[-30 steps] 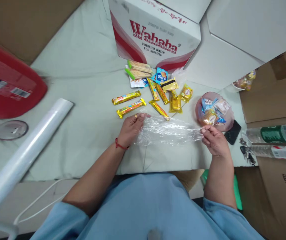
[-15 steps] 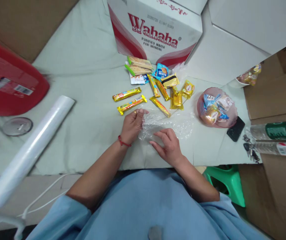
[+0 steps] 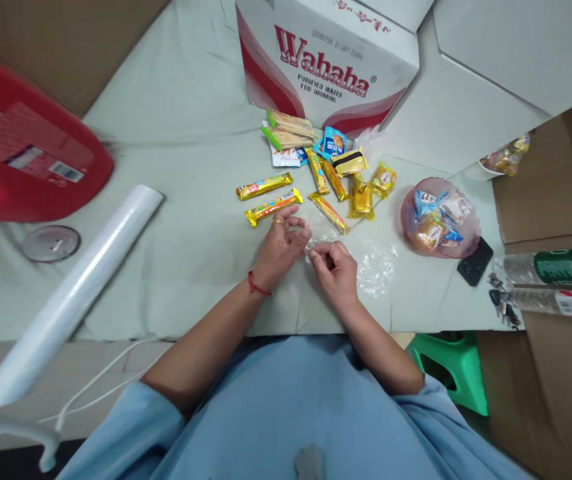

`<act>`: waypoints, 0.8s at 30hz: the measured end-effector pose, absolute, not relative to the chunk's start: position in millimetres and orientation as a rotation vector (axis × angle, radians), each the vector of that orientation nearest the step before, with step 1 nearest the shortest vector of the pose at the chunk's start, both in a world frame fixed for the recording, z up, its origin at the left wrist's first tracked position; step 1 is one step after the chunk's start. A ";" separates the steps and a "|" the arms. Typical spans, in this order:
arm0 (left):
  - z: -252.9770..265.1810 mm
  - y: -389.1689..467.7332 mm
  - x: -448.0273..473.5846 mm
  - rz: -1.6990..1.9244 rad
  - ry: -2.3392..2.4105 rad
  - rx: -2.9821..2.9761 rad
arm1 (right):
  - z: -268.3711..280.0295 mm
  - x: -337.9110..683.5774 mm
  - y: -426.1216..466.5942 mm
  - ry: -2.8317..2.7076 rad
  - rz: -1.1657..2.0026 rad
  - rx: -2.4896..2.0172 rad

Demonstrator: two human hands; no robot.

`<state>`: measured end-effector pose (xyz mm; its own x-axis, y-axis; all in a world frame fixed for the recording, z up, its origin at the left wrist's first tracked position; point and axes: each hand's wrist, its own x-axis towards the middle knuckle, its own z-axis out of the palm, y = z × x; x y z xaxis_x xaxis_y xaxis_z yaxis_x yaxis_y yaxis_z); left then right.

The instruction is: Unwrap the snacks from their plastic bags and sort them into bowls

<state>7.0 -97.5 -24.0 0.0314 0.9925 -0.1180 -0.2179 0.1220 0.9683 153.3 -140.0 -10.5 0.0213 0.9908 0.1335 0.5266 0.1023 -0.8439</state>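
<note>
A thin, clear plastic bag (image 3: 377, 265) lies crinkled on the table, spreading out behind and to the right of my hands. My right hand (image 3: 336, 272) pinches the bag's edge between thumb and forefinger. Beside it, almost touching those fingertips, my left hand (image 3: 282, 243) has its fingers loosely apart and wears a ring and a red bracelet. Just beyond the left fingers lie two yellow snack bars, the nearer bar (image 3: 274, 207) and the farther bar (image 3: 264, 187). Another yellow bar (image 3: 329, 213) rests by the bag's far edge.
Behind are wrapped crackers (image 3: 291, 130), small yellow packets (image 3: 362, 198) and a Wahaba carton (image 3: 326, 73). A pink bowl (image 3: 473, 230) of snacks, a phone (image 3: 476, 261), keys (image 3: 503, 308) and bottles (image 3: 561, 267) are right. At left are a plastic film roll (image 3: 73, 293) and red container (image 3: 41, 147).
My right hand has closed on the bag's edge and moved up towards the left hand. My left hand's fingers have loosened from the bag. The whole view has shifted slightly.
</note>
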 end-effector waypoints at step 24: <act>-9.2 -131.0 25.2 1.086 0.840 0.569 | 33.2 203.1 -145.7 -0.582 1.640 -1.184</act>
<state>25.2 -131.0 -9.2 0.2186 0.9263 -0.3070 -0.5298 0.3769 0.7598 203.1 -145.7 33.2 -0.0314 0.9055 -0.4232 -0.4365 -0.3934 -0.8092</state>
